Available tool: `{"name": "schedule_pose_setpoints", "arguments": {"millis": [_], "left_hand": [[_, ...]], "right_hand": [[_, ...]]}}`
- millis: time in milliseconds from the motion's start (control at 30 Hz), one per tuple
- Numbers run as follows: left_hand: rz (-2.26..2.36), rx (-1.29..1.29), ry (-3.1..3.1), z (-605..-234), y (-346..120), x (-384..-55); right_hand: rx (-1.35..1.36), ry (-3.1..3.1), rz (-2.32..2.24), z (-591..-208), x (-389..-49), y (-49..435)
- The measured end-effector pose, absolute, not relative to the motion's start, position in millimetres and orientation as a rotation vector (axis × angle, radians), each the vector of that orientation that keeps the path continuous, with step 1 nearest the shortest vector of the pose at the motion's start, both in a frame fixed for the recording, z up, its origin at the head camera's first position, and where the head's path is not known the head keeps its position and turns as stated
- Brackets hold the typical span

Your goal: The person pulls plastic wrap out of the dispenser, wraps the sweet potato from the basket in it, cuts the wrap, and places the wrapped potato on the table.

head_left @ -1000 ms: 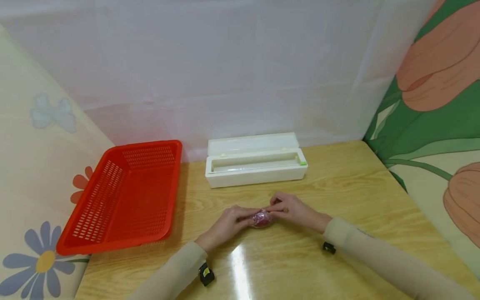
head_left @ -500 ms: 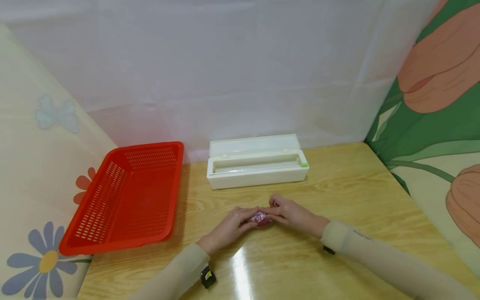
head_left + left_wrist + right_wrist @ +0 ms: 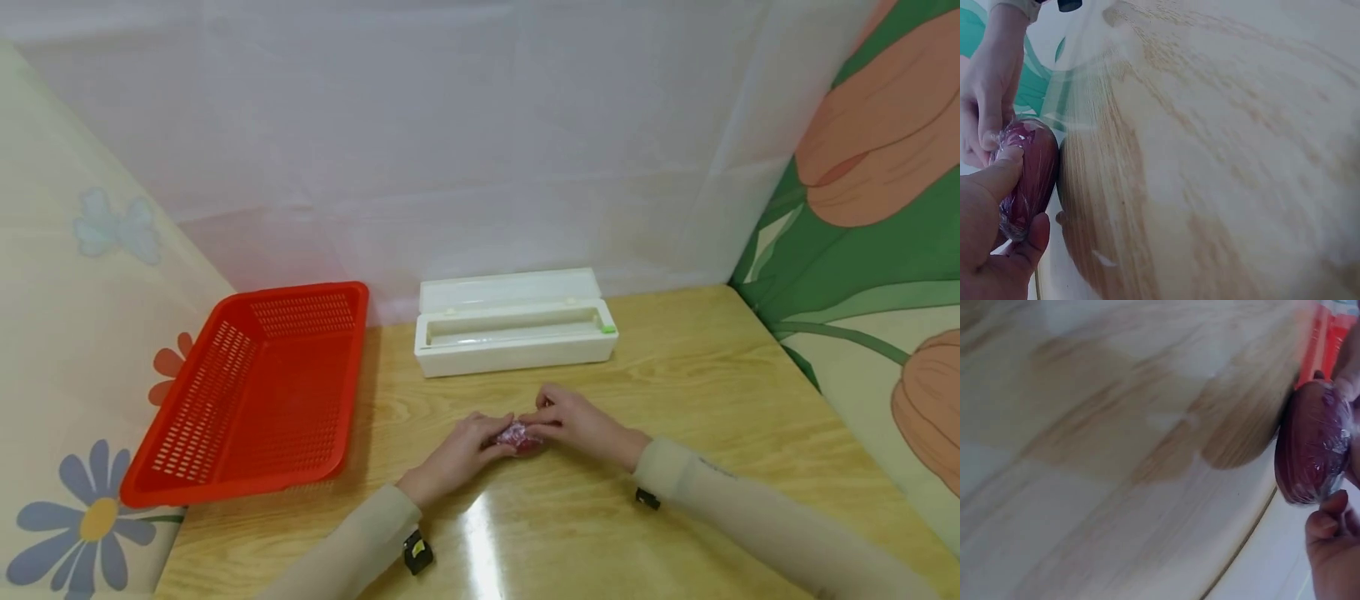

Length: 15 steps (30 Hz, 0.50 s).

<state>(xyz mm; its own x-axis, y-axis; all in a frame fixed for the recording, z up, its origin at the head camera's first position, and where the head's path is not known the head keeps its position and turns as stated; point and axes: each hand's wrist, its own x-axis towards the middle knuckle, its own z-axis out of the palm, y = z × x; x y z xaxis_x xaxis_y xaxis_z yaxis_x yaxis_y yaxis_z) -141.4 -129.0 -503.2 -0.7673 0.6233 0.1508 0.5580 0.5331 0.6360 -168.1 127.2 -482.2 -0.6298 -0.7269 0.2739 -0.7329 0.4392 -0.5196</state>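
Observation:
A rounded, purple-red onion (image 3: pixel 528 448) wrapped in clear cling film (image 3: pixel 513 433) is held low over the table between both hands. My left hand (image 3: pixel 456 452) grips its left side; in the left wrist view the thumb presses the film on the onion (image 3: pixel 1040 165) while the fingers lie beneath. At the other end, my right hand (image 3: pixel 581 425) pinches gathered film between thumb and finger. Crinkled, shiny folds show on the onion (image 3: pixel 1307 447) in the right wrist view, along the side facing the hands. The palms hide part of it.
Behind the hands stands a long white cling film dispenser (image 3: pixel 517 357) with its lid raised and a green piece at the right end. A red slotted basket (image 3: pixel 348 375) sits on the left of the wooden table (image 3: pixel 675 358). Printed panels flank both sides.
Both hands shift slightly left while working the film on the onion. My right fingers change their hold on the film. The dispenser and basket stay put.

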Motion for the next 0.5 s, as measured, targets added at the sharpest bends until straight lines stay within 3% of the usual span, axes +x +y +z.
{"name": "schedule_pose_setpoints", "arguments": {"millis": [500], "left_hand": [[1.132, 0.98, 2.601, -504.8, -130.3, -144.9]], "right_hand": [[1.65, -2.501, 0.609, -481.1, -169.1, 132.3]]}}
